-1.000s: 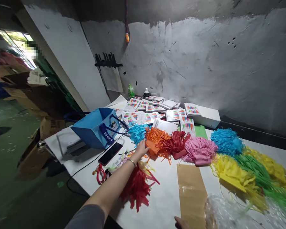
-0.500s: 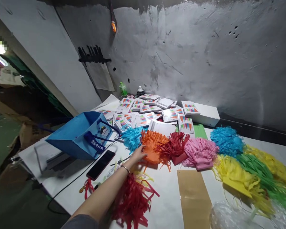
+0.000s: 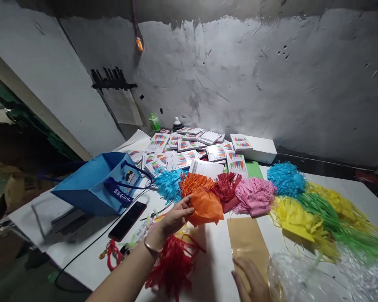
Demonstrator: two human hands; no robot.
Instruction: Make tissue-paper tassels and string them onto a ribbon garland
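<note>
My left hand (image 3: 174,218), with a bracelet at the wrist, pinches an orange paper tassel (image 3: 206,207) and holds it above the white table. Its flat orange side faces me, and more orange fringe (image 3: 197,182) lies behind it. My right hand (image 3: 251,279) has entered at the bottom, fingers apart, over the brown paper sheet (image 3: 247,235); whether it touches the sheet I cannot tell. Beside the orange fringe lie blue (image 3: 168,184), dark red (image 3: 228,188) and pink tassels (image 3: 255,195). Loose red fringe (image 3: 174,260) lies below my left hand.
Packs with printed cards (image 3: 185,157) are heaped at the back by a white box (image 3: 263,149). Left stand a blue bag (image 3: 91,184) and a phone (image 3: 127,220) near a black cable. Right are blue, yellow (image 3: 297,222) and green tassels (image 3: 330,218), with clear plastic (image 3: 299,277) in front.
My left hand has lifted an orange tassel off the row and drawn it towards me. My right hand has come into view at the bottom. The camera view has shifted slightly.
</note>
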